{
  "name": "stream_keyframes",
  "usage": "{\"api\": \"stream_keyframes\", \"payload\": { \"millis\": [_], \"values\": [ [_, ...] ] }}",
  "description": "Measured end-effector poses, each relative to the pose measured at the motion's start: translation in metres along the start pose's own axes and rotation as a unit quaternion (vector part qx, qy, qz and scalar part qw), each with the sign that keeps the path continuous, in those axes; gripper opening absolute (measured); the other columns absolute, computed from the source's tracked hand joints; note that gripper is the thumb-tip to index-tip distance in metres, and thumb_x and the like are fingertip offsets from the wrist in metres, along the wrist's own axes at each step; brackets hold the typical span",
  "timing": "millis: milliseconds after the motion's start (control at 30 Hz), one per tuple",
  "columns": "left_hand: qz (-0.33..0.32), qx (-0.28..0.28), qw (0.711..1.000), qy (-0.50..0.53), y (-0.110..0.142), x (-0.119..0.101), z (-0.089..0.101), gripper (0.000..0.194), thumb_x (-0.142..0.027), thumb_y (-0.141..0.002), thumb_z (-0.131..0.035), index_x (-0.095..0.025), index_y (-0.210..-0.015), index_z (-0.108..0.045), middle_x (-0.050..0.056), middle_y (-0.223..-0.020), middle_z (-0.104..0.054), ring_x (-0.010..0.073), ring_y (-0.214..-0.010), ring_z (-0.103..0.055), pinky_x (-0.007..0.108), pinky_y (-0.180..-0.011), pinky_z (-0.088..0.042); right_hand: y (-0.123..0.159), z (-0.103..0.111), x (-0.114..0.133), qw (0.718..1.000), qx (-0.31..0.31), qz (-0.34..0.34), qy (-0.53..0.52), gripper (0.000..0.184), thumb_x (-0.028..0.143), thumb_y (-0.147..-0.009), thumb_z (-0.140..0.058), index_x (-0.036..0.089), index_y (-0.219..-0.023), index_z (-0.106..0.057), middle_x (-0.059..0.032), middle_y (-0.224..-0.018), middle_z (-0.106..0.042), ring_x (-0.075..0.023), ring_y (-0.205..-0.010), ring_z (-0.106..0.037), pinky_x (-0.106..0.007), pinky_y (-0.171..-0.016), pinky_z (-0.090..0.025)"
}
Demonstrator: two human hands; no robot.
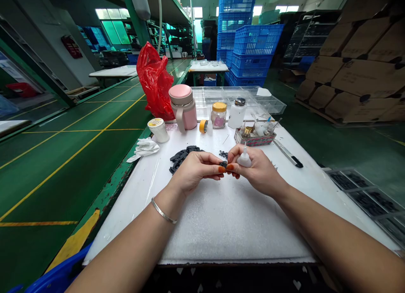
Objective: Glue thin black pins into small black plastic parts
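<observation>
A white bench (234, 229) filled the lower middle of the frame; blue crates (257, 42) rose at upper centre. Just below frame centre, the left hand (198, 168) pinched a small black part (223, 163) in its grip; the right hand (259, 170), fingertips at the part, held a bottle (244, 159). Black pieces (179, 158) lay left.

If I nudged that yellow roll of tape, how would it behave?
The roll of tape would probably roll, standing on its curved edge. A sideways push might tip it, as it looks narrow. Likely light: it's small beside the pink mug.
</observation>
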State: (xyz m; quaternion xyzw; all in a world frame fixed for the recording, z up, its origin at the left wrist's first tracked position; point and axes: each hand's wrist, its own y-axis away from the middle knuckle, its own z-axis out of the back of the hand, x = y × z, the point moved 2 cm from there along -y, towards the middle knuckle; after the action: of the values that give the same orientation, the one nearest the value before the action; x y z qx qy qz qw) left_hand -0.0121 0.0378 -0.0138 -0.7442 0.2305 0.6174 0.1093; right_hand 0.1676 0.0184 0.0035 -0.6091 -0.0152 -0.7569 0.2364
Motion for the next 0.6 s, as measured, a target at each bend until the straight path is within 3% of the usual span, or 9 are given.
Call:
{"api": "stream_keyframes", "payload": {
  "millis": [267, 400, 500, 600],
  "values": [
    [-0.035, -0.004, 0.999, -0.007, 0.0, -0.001, -0.003, 0.024, -0.028, -0.063, -0.088, -0.012, -0.075, -0.074, 0.005, -0.071, -0.069, 0.0131, -0.066, -0.063, 0.024, -0.062, -0.052, -0.002, 0.003, -0.003, 1.0, -0.003, -0.024, 0.001, 0.037, 0.052, -0.082, -0.072, 0.018, -0.082, -0.056, 0.001, -0.066, -0.061, -0.0118, -0.057, -0.058, -0.023, -0.051, -0.048],
    [-0.081, -0.046, 0.995, -0.048, 0.0, -0.003, -0.003, 0.025, -0.029, -0.063, -0.087, -0.014, -0.077, -0.074, 0.003, -0.071, -0.068, 0.0128, -0.066, -0.061, 0.023, -0.061, -0.052, 0.001, 0.013, -0.002, 0.998, -0.041, -0.051, 0.008, 0.045, 0.058, -0.087, -0.062, 0.022, -0.108, -0.048, -0.0017, -0.076, -0.067, -0.0178, -0.062, -0.067, -0.022, -0.042, -0.045],
    [-0.106, -0.079, 0.986, -0.098, 0.001, -0.006, -0.001, 0.023, -0.03, -0.066, -0.085, -0.013, -0.077, -0.073, 0.003, -0.073, -0.068, 0.0127, -0.067, -0.06, 0.023, -0.06, -0.051, 0.004, 0.022, 0.005, 0.989, -0.068, -0.031, 0.126, 0.046, 0.056, -0.096, -0.049, 0.022, -0.126, -0.046, -0.0052, -0.088, -0.07, -0.0151, -0.059, -0.064, -0.025, -0.048, -0.046],
    [-0.119, -0.096, 0.978, -0.144, 0.002, -0.008, 0.0, 0.02, -0.029, -0.069, -0.081, -0.013, -0.08, -0.073, 0.005, -0.075, -0.069, 0.0133, -0.068, -0.06, 0.023, -0.061, -0.051, 0.006, 0.029, 0.013, 0.959, -0.063, 0.001, 0.277, 0.038, 0.045, -0.101, -0.045, 0.02, -0.126, -0.056, -0.006, -0.092, -0.071, -0.0123, -0.056, -0.06, -0.028, -0.059, -0.048]
  ]
}}
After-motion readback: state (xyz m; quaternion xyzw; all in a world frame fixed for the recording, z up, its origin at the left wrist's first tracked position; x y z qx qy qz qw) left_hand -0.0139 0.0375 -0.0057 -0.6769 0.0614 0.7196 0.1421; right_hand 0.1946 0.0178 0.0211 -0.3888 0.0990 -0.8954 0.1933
